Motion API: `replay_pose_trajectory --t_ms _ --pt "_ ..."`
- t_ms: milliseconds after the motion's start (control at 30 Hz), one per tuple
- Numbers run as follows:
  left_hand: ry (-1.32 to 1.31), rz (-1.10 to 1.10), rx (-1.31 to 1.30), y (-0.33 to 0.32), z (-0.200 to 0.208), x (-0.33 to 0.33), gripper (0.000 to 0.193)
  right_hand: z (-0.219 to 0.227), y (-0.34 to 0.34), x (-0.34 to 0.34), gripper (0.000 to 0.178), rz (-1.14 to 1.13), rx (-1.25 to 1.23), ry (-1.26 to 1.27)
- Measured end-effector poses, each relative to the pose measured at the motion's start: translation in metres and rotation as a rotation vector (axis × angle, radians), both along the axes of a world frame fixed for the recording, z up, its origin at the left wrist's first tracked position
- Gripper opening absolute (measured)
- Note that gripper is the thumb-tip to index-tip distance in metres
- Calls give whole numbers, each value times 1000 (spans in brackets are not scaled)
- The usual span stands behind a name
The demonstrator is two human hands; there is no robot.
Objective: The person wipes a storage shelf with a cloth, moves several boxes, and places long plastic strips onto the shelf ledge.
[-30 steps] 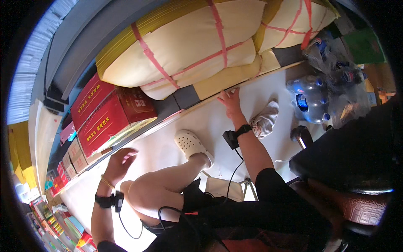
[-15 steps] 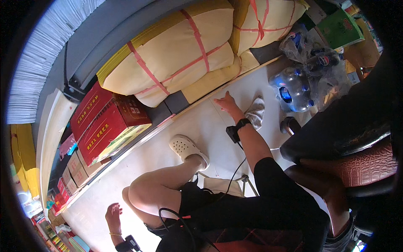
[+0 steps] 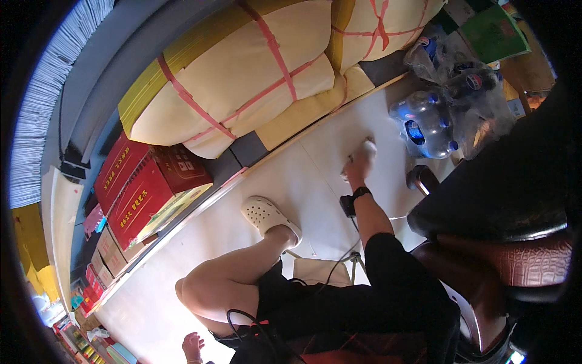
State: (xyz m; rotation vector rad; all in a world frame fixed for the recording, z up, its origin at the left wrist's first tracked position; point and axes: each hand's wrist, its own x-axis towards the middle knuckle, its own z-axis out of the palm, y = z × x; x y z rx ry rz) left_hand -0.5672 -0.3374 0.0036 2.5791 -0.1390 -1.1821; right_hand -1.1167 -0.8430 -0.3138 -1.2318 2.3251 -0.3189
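Observation:
My right hand reaches down toward the pale floor, with a dark watch-like band on its wrist. It appears closed on a crumpled whitish-grey cloth, part of which shows beyond the fingers; motion blur softens the fingers. Low on the left, my left hand hovers beside my bent knee. Its fingers are loosely curled and apart, and I see nothing in it. A cream clog with holes is on my foot, between the two hands.
Paper-wrapped bundles tied with pink strips sit along a low ledge, beside a red carton. Plastic-wrapped bottles stand at right, near a black-and-brown chair. A black cable crosses near my lap.
My right hand has moved right onto the cloth, which has bunched up and shifted from where it lay spread. My left hand has moved right and lower, toward my lap.

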Motion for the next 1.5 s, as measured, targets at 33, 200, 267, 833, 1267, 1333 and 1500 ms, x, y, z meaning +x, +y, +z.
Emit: replay_pose_trajectory --t_ms 33,200,267,833,1267,1333,1500 --pt "7 -22 16 -8 -2 -1 24 8 -3 14 42 106 -91 11" --pt "36 -53 -15 -54 2 -21 20 78 15 150 31 798 -300 -249" --pt "54 -96 -14 -70 0 -20 19 48 21 180 27 1207 -267 -351" --pt "185 105 171 38 21 -6 40 50 -155 -77 35 -469 -61 -386" --pt "211 125 102 20 5 -22 42 -3 101 -26 50 -609 431 318" --pt "194 148 107 32 8 -23 43 -29 83 -46 49 -506 321 280" --pt "223 227 123 61 18 -19 44 -70 -26 -114 46 -153 31 185"
